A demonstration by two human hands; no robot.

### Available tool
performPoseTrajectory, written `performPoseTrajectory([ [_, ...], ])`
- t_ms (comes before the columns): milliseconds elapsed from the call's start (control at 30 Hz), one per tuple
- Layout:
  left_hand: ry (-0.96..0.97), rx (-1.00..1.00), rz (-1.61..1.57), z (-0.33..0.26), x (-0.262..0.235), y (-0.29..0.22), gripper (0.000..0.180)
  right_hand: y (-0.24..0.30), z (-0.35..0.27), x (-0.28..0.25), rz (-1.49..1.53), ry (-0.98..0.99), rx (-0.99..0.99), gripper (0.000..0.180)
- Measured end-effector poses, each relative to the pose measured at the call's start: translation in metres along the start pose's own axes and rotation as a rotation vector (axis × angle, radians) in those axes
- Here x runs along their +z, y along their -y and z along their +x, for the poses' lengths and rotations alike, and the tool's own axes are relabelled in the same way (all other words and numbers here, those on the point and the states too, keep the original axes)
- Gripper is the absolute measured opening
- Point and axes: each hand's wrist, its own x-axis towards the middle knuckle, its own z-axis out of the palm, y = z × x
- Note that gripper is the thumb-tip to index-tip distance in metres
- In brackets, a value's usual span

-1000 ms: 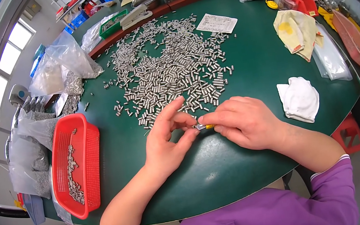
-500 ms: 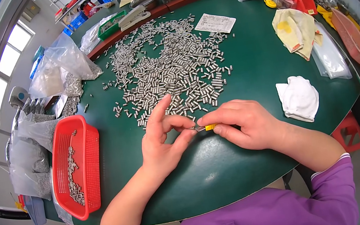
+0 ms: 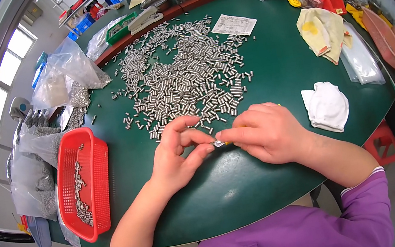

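Just in front of the heap of small silver metal cylinders (image 3: 187, 86), my two hands meet fingertip to fingertip above the green table. My right hand (image 3: 273, 132) is closed round a small yellow tool with a flat silver tip (image 3: 219, 144); most of its yellow part is hidden by the fingers. At that tip, the thumb and forefinger of my left hand (image 3: 171, 155) are pinched together. What they pinch is too small and covered to make out.
A red plastic basket (image 3: 105, 183) holding some cylinders stands at the left, beside bags of metal parts (image 3: 35, 168). A white cloth (image 3: 327, 106) and a stained yellowish cloth (image 3: 319, 33) lie at the right. Behind the heap is a paper slip (image 3: 234, 25).
My left forefinger and other raised fingers have curled down. My right fingers have folded further over the yellow tool, hiding more of it, and its silver tip shows more plainly.
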Motion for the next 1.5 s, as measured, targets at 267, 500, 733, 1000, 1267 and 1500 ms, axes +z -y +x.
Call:
performPoseTrajectory([
  [267,0.058,-0.079,-0.245,-0.001,-0.002,0.008,0.033,0.004,0.002,-0.005,-0.097,-0.003,-0.045,0.035],
  [500,-0.025,0.091,0.03,0.0,0.006,0.012,0.024,0.0,0.001,0.0,0.005,-0.037,0.004,0.031],
  [733,-0.053,0.11,0.03,-0.002,0.005,0.011,0.025,-0.001,0.001,0.002,0.216,-0.022,0.056,0.028],
  [1000,0.131,-0.069,-0.389,0.0,0.001,0.01,0.014,0.002,0.003,-0.005,0.011,0.02,0.005,0.033],
  [1267,0.162,-0.208,-0.599,0.003,-0.001,0.007,0.017,-0.008,0.005,-0.004,0.014,-0.138,0.116,0.045],
  [1500,0.095,-0.291,-0.674,0.006,0.003,0.001,0.02,-0.026,0.006,-0.018,-0.16,-0.157,0.312,0.046],
])
